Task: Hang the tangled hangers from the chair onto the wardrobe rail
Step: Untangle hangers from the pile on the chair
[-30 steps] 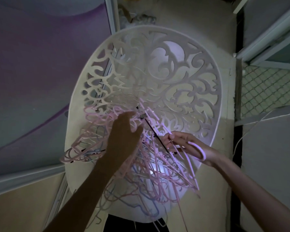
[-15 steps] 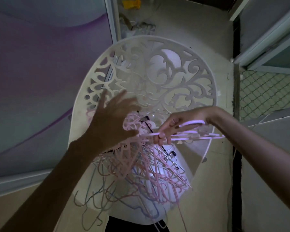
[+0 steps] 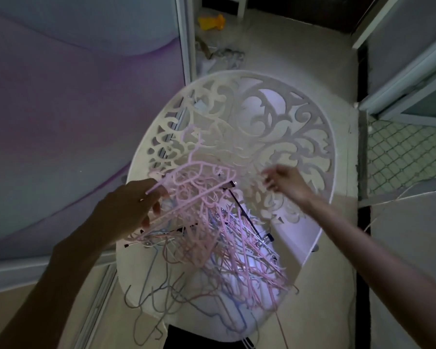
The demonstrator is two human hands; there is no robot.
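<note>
Pale floor [image 3: 320,306], dim light; purple-and-grey wardrobe panel [image 3: 73,109] to the outside of your left hand, a mesh screen [image 3: 398,149] beyond your right.

Item: white chair [image 3: 310,127], scroll-cut oval back, seen from above. Its seat lies below and between your two hands.

Item: tangled hangers [image 3: 212,230], mostly pink, some blue-grey, a few dark bars with metal clips. The heap fills the chair seat and spills over the seat's near edge, hooks dangling toward you. The upper part of the bundle is raised off the seat at your left hand; the rest trails down and to the right of it, under your right forearm.

Item: your left hand [image 3: 129,210]. Fingers curled round several pink hanger bars at the heap's left side, thumb beneath them. The gripped hangers fan out from your fingers toward the chair back.

Item: your right hand [image 3: 285,182]. Held just above the chair back, to the right of the heap's top, fingers loosely spread and slightly bent, holding nothing. It is blurred. A small gap separates its fingertips from the nearest pink hanger.

Item: yellow object [image 3: 210,22] on the floor, far beyond both hands.
</note>
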